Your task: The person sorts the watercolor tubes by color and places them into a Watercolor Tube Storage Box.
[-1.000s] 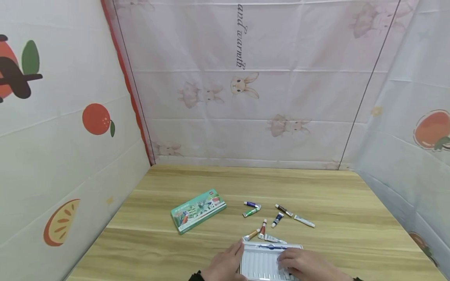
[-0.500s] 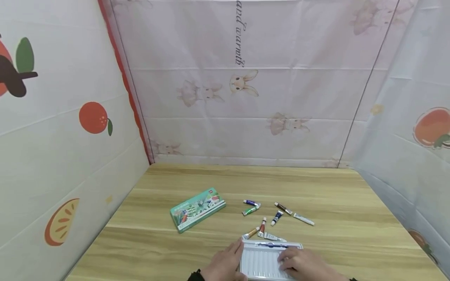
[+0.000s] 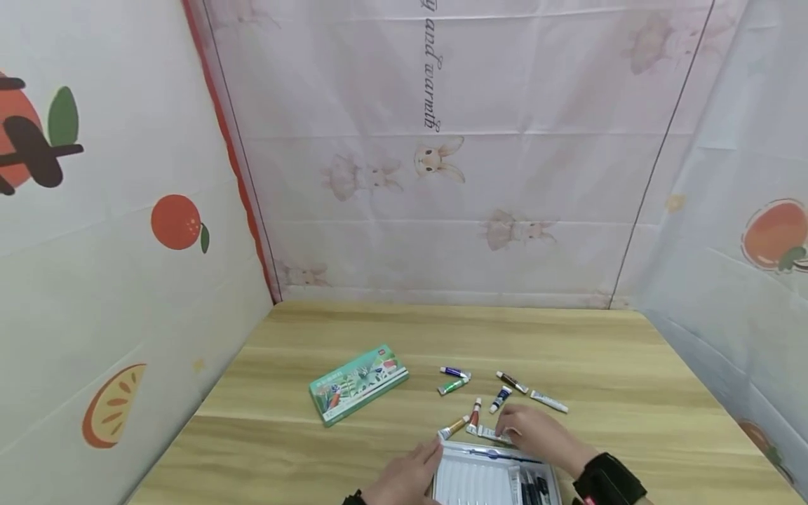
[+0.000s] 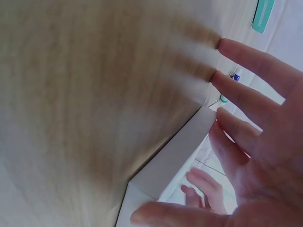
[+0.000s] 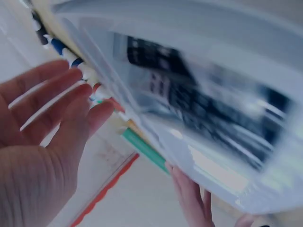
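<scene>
A white plastic paint tray (image 3: 467, 477) lies at the table's near edge. It holds a thin blue-handled brush (image 3: 494, 455) in its far slot, and several white and black paint tubes (image 3: 534, 487) at its right end. My left hand (image 3: 407, 473) rests along the tray's left side; in the left wrist view its straight fingers (image 4: 239, 127) and thumb touch the white wall. Just beyond the tray's far edge, my right hand (image 3: 536, 429) has its fingertips at a pale paint tube (image 3: 489, 433). Its fingers look loosely extended in the right wrist view.
Several paint tubes lie beyond the tray, including orange (image 3: 454, 426), red (image 3: 474, 415), blue (image 3: 500, 399), green (image 3: 453, 386), purple (image 3: 455, 372), brown (image 3: 511, 381) and white (image 3: 549, 401). A green printed box (image 3: 358, 384) lies to the left.
My right hand has left the tray's right end and moved forward to the pale tube, uncovering the tubes inside. The left hand stays at the tray's left side.
</scene>
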`<state>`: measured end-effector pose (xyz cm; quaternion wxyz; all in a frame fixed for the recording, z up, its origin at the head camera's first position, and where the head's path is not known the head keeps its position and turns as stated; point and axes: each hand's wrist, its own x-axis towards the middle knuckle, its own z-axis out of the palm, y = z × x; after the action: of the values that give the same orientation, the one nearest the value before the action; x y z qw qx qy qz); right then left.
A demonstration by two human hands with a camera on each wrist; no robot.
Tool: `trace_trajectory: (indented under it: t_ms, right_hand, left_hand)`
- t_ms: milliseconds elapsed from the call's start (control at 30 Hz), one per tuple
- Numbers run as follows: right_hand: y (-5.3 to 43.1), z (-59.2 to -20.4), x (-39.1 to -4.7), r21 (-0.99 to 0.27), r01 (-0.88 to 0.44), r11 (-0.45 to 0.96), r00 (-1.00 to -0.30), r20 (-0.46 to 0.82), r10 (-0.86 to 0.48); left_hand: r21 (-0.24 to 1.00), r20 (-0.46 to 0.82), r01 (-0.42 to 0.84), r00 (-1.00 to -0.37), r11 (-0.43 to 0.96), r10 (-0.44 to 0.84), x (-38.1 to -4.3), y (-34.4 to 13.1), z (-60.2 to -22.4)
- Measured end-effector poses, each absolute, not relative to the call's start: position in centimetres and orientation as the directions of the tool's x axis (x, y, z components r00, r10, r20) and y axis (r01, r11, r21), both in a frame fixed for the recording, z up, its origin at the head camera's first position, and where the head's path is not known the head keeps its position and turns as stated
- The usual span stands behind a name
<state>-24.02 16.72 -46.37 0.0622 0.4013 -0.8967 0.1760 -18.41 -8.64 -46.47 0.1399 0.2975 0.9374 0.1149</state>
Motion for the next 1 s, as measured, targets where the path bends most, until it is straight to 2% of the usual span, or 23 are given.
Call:
trace_trajectory:
  t_ms: [133, 267, 500, 733, 1000]
  right_hand:
    - [16.7, -47.5, -24.5, -0.314, -0.712, 0.628, -0.689, 0.135, -0.712]
    - [17.1, -48.2, -24.5, -0.278, -0.709, 0.648, -0.7, 0.16, -0.696]
    - [18.6, -47.8, -24.5, -0.162, -0.663, 0.731, -0.748, 0.17, -0.642]
    - [19.8, -48.1, -24.5, -0.103, -0.663, 0.741, -0.735, 0.281, -0.618]
    - [20.0, -48.3, -25.0, -0.082, -0.69, 0.719, -0.709, 0.275, -0.649]
  left_hand:
    - [0.311, -0.203, 0.551, -0.757, 0.774, 0.621, -18.3, -8.7, -47.2]
    - [0.314, -0.209, 0.552, -0.754, 0.773, 0.623, -18.4, -8.6, -47.5]
    - [0.271, -0.259, 0.47, -0.805, 0.84, 0.534, -18.4, -7.8, -47.0]
    - [0.229, -0.264, 0.464, -0.816, 0.856, 0.514, -18.4, -7.6, -46.5]
    - [0.265, -0.269, 0.457, -0.811, 0.849, 0.52, -18.5, -7.6, -46.6]
